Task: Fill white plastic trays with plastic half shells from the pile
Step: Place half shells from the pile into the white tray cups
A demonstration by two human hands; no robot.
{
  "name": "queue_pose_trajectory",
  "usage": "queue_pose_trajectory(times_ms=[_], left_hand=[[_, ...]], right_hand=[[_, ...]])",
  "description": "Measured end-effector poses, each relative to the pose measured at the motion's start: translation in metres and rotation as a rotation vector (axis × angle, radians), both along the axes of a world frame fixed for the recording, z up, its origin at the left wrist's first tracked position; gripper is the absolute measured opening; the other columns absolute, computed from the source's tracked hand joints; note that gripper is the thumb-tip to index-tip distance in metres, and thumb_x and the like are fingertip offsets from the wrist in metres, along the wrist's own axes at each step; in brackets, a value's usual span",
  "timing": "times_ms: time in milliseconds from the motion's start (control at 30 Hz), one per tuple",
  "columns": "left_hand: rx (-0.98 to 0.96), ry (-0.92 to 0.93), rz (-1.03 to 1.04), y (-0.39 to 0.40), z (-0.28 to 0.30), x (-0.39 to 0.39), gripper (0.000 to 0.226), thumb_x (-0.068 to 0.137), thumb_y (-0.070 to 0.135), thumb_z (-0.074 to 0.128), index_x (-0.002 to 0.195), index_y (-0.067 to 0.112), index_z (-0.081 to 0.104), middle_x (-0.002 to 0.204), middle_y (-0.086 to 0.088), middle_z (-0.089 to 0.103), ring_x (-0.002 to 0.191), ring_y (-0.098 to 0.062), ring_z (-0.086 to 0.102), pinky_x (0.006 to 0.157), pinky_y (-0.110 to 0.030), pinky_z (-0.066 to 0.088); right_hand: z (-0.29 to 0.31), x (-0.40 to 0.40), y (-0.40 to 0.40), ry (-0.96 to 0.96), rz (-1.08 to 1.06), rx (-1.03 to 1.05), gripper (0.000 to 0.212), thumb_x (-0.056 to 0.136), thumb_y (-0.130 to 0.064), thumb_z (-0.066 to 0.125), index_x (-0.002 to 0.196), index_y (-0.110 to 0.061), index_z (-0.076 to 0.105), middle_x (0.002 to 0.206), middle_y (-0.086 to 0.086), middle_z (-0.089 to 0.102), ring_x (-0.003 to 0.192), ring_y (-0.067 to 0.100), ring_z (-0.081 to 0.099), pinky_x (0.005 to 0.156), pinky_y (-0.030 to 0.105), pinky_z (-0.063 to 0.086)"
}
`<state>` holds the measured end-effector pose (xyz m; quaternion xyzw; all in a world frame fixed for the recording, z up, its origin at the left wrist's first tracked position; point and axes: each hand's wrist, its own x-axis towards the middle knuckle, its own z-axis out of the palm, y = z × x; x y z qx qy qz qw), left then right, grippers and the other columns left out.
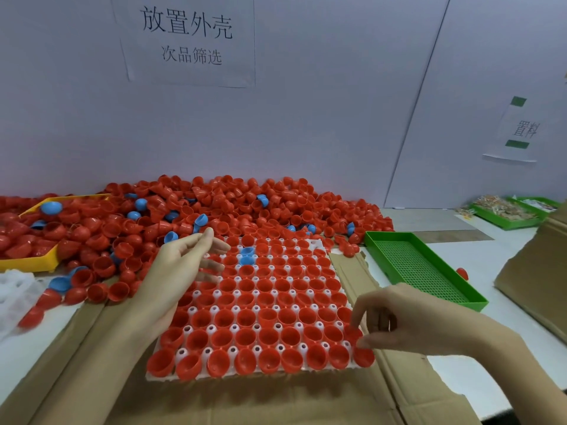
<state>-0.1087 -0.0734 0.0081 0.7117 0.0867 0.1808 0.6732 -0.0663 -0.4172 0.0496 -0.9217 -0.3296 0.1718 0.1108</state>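
Note:
A white plastic tray (322, 246) lies in front of me on flattened cardboard, its pockets filled with red half shells and two blue ones (247, 255). A big pile of red and blue half shells (214, 204) lies behind it against the wall. My left hand (184, 265) hovers over the tray's left side with straight fingers and an upturned palm, holding nothing. My right hand (395, 317) is at the tray's near right corner. Its fingertips touch a red half shell (363, 355) there.
A yellow tray (36, 265) holding red shells sits at the left. An empty green perforated tray (420, 265) lies right of the white tray. Further green trays (509, 214) with mixed items stand at the far right. A cardboard box (540, 265) stands right.

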Motion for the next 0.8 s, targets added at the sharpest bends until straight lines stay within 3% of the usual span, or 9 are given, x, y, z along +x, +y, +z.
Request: queue_pose_trajectory(times_ms=[100, 233, 433, 700, 800], left_hand=[[-0.015, -0.015, 0.008, 0.004, 0.001, 0.001, 0.038, 0.103, 0.042, 0.054, 0.091, 0.016, 0.08, 0.096, 0.003, 0.078, 0.08, -0.019, 0.075, 0.072, -0.033, 0.06], [-0.033, -0.034, 0.066, 0.011, -0.001, 0.004, 0.038, 0.104, 0.038, 0.054, 0.091, 0.013, 0.079, 0.094, 0.0, 0.078, 0.073, -0.016, 0.072, 0.063, -0.026, 0.059], [-0.066, -0.037, 0.165, 0.019, -0.007, 0.009, 0.037, 0.106, 0.034, 0.053, 0.091, 0.01, 0.078, 0.087, -0.001, 0.076, 0.061, -0.008, 0.064, 0.054, -0.022, 0.053], [-0.081, -0.026, 0.164, 0.02, -0.008, 0.009, 0.041, 0.105, 0.036, 0.054, 0.082, 0.015, 0.08, 0.081, 0.002, 0.074, 0.061, -0.01, 0.062, 0.054, -0.024, 0.052], [-0.076, -0.034, 0.15, 0.019, -0.007, 0.009, 0.041, 0.105, 0.035, 0.054, 0.081, 0.014, 0.079, 0.08, 0.001, 0.074, 0.061, -0.011, 0.062, 0.051, -0.021, 0.051]], right_hand=[[0.013, 0.02, -0.002, 0.042, -0.002, 0.066, 0.01, 0.097, -0.042, 0.071, 0.104, -0.035, 0.073, 0.082, -0.018, 0.074, 0.072, 0.001, 0.07, 0.068, 0.016, 0.055], [0.005, 0.079, 0.013, -0.106, -0.101, 0.241, 0.008, 0.102, -0.024, 0.066, 0.1, -0.022, 0.073, 0.079, -0.003, 0.075, 0.071, 0.009, 0.072, 0.067, 0.023, 0.06], [-0.035, 0.157, 0.074, -0.369, -0.186, 0.478, 0.014, 0.102, -0.01, 0.065, 0.111, -0.014, 0.075, 0.106, -0.004, 0.074, 0.09, 0.005, 0.068, 0.083, 0.021, 0.058], [-0.051, 0.203, 0.127, -0.38, -0.116, 0.267, 0.013, 0.099, -0.016, 0.071, 0.109, -0.016, 0.08, 0.112, 0.001, 0.075, 0.094, 0.012, 0.066, 0.071, 0.011, 0.044], [-0.053, 0.204, 0.121, -0.361, -0.153, 0.329, 0.012, 0.1, -0.016, 0.069, 0.107, -0.016, 0.08, 0.106, 0.0, 0.076, 0.091, 0.011, 0.068, 0.076, 0.017, 0.053]])
